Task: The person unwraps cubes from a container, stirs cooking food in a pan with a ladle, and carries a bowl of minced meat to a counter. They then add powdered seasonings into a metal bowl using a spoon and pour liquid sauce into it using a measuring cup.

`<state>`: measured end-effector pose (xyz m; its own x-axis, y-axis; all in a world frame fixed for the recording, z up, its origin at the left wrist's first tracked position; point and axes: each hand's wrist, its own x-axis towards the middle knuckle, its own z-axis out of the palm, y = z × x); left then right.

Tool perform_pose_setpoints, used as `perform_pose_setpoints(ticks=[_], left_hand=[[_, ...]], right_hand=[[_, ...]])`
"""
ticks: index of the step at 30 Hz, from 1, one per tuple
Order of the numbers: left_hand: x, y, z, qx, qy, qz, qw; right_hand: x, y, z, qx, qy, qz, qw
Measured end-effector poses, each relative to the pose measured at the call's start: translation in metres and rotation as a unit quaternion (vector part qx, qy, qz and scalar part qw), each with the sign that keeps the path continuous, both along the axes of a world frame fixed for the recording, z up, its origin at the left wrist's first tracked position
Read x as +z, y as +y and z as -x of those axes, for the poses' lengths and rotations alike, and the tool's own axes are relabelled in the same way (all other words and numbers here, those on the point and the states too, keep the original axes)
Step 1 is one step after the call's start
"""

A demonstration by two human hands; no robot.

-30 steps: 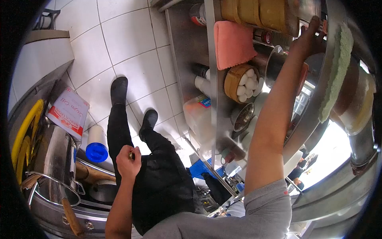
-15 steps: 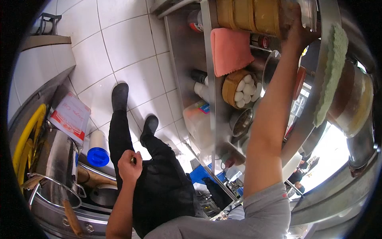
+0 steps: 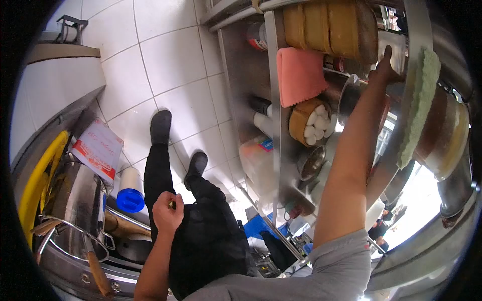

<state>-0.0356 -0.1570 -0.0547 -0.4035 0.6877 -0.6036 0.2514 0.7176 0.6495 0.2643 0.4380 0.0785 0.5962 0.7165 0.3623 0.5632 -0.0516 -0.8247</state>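
We stretch our right hand [image 3: 386, 70] up to a pale, translucent, box-shaped container [image 3: 395, 46]; the thumb lies against its face and the palm is partly open, but we cannot tell whether the fingers grip it. The container sits on the metal shelving [image 3: 274, 150], just beside a brown, ribbed, cylindrical stack [image 3: 326, 30]. Near these we see a folded salmon-pink cloth [image 3: 299, 78] and a round tan basket [image 3: 296, 125] of white, egg-shaped pieces [image 3: 317, 120]. Our left hand [image 3: 168, 213] is curled closed around 1 small dark-and-yellow item [image 3: 173, 205], too small to identify, above our black trousers [image 3: 206, 241].
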Motion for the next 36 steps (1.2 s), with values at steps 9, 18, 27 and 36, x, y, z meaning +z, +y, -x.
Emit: perform_pose_setpoints(ticks=[9,18,27,36], left_hand=[[0.0,-0.004,0.011,0.002,0.021,-0.025,0.999],[0.001,-0.011,0.003,-0.017,0.04,-0.004,0.999],[0.01,-0.021,0.001,0.112,-0.139,0.105,0.978],[0.248,0.067,-0.078,0.014,-0.606,0.226,0.763]], right_hand=[[-0.011,0.038,-0.031,0.065,-0.183,0.094,0.977],[-0.031,-0.037,0.007,0.002,-0.133,0.05,0.99],[-0.009,-0.426,0.146,0.314,-0.055,0.28,0.905],[0.161,-0.574,0.074,0.486,-0.138,0.248,0.827]])
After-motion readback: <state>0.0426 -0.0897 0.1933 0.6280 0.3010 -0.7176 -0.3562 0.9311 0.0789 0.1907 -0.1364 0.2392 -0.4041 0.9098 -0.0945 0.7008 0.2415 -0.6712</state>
